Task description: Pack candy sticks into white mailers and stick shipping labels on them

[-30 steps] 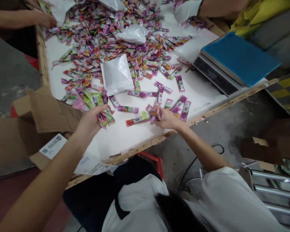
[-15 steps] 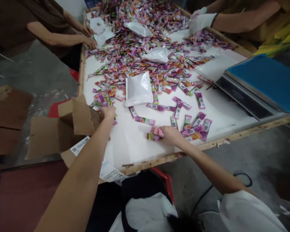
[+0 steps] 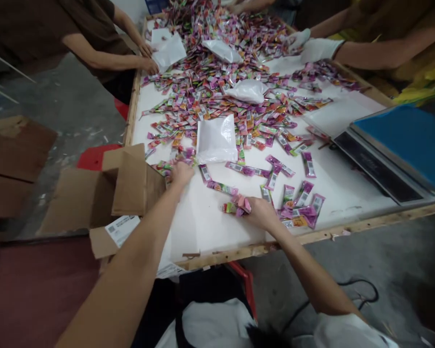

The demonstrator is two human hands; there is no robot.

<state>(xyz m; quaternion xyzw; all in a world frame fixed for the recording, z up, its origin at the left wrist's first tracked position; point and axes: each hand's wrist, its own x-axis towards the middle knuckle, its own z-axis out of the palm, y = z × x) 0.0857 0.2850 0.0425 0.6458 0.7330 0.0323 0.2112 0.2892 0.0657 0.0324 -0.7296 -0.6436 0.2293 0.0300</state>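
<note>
My right hand [image 3: 260, 212] is closed around a small bunch of sachets [image 3: 239, 205], whose pink and green ends stick out to its left, just above the white table [image 3: 203, 232]. My left hand [image 3: 182, 173] reaches to sachets [image 3: 186, 155] at the left of the table, beside the open carton; its fingers are mostly hidden, and whether it grips any cannot be told. Between and beyond my hands lies a filled white pouch [image 3: 216, 140]. Loose purple sachets [image 3: 304, 193] lie right of my right hand.
An open cardboard box [image 3: 130, 183] stands at the table's left edge. A scale with a blue top [image 3: 402, 140] sits at the right. A large sachet heap [image 3: 217, 72] with white pouches [image 3: 248, 91] covers the far part. Two people's hands work at left and right.
The view has shifted, so the table sits further right and lower. My left hand has moved right, towards the white pouch. My right hand still holds its bunch.
</note>
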